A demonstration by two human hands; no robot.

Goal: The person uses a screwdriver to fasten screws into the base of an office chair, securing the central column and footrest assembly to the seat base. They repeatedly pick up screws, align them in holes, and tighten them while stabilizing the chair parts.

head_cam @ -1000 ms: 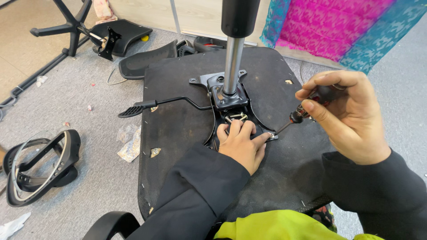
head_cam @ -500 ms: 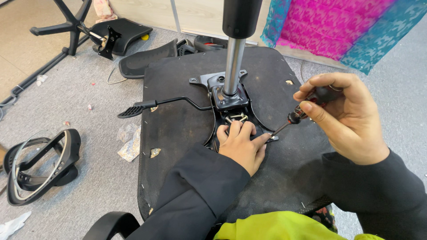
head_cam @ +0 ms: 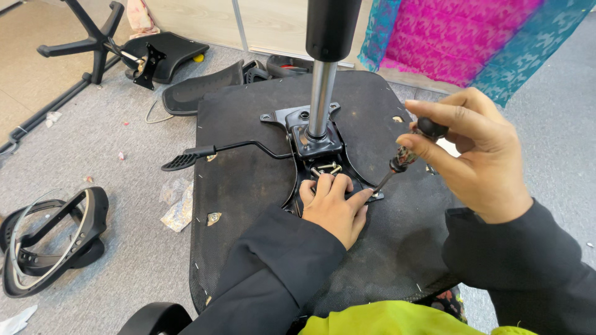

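Brightness: bright, even indoor light, colours clear.
Source: overhead and diffuse; no lamp in view.
Shadows: soft and short, under the left hand [head_cam: 332, 208] and beside the chair armrest [head_cam: 53, 239] on the floor.
Glare: a pale sheen along the chrome gas-lift column [head_cam: 321, 99].
Sharpness: centre crisp; pink cloth [head_cam: 462, 34] slightly soft.
Distortion: wide-angle stretch at the edges.

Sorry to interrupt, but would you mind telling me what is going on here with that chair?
A person is working on an upturned office chair seat that lies on the grey carpet. The left hand presses on the black metal mechanism plate at the foot of the gas cylinder. The right hand holds a screwdriver, its tip at the plate's edge beside the left fingers.
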